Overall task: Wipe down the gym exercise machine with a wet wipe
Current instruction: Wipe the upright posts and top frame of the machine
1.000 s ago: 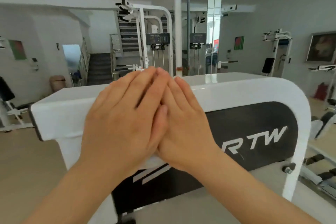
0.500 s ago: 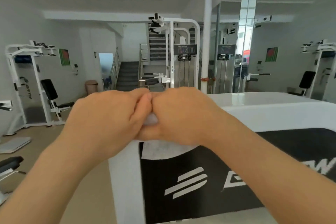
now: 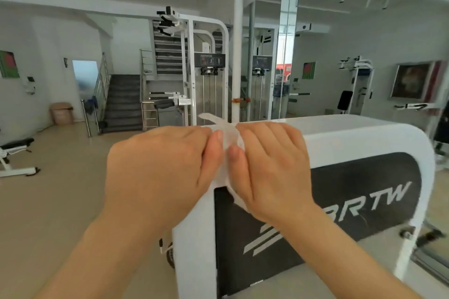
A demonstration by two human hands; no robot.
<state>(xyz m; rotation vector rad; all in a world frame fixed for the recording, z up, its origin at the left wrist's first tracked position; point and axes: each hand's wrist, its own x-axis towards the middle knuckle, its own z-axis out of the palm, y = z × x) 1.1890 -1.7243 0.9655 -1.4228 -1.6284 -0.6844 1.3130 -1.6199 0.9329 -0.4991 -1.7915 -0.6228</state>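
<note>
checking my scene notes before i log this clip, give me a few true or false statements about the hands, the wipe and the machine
1. Both the left hand and the right hand hold the wipe. True.
2. The wipe lies on the floor. False: it is at the top corner of the machine.
3. The machine's black panel carries white lettering. True.
4. The stairs are at the back right. False: they are at the back left.

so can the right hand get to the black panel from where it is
Probably yes: the right hand grips the wipe at the top corner of the machine, and the black panel sits directly below it, with nothing between them.
</note>
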